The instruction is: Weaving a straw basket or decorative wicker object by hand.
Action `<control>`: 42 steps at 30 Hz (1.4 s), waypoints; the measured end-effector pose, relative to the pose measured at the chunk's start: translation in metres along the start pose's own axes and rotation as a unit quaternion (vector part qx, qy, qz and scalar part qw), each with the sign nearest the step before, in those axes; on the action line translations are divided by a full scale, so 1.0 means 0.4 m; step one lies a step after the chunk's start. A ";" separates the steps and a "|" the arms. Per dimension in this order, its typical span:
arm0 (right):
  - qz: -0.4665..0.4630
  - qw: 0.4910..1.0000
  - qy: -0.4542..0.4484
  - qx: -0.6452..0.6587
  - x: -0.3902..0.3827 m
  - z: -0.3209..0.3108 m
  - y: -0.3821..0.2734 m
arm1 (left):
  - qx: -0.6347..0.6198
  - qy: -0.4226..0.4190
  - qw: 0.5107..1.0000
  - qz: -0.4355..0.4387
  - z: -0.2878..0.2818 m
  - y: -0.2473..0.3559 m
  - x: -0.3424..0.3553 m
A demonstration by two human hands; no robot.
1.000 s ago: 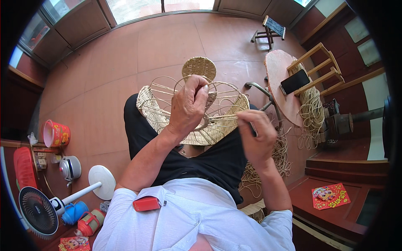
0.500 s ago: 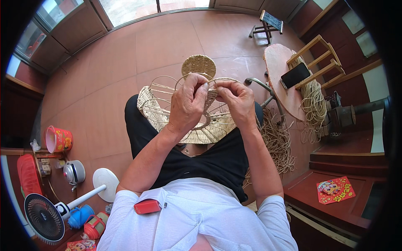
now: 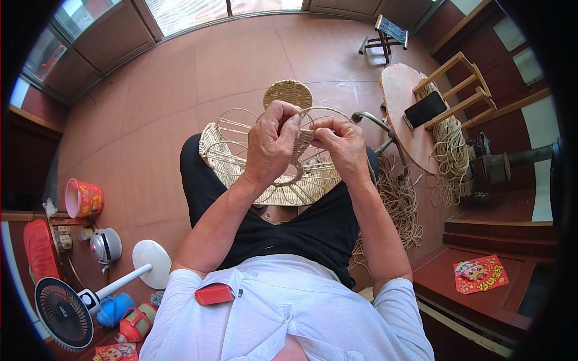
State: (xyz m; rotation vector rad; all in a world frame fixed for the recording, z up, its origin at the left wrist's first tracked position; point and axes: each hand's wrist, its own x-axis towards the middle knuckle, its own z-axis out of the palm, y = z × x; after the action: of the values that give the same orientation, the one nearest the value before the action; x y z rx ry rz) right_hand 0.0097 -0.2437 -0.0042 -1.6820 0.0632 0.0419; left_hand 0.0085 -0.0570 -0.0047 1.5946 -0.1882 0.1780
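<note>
On the person's lap, above a brown tiled floor by big windows, sits a half-woven basket. Left hand and right hand both pinch a straw strand at its wire top. Their fingers hide the strand, and a fan is cut off.

Both forearms rise from the lower edge and converge over the lap. The left hand is held knuckles-up, fingers curled and pinched shut at the tips. The right hand sits just beside it, fingers likewise bent inward, thumbs of both hands nearly meeting.
</note>
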 end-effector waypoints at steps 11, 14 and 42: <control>-0.087 0.994 0.034 -0.056 -0.030 0.020 0.002 | -0.037 -0.004 0.999 -0.001 0.006 0.027 -0.011; -0.079 0.993 0.042 -0.071 -0.021 0.026 0.006 | -0.020 0.014 0.998 0.062 -0.003 0.029 0.003; -0.022 0.999 -0.029 0.013 0.020 0.040 -0.010 | 0.215 0.054 0.957 0.188 -0.073 0.024 -0.043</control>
State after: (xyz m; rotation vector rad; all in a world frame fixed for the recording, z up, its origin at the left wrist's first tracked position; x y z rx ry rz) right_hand 0.0182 -0.2274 -0.0026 -1.6555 -0.0178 0.0572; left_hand -0.0103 -0.0281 0.0014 1.9627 -0.3867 0.6355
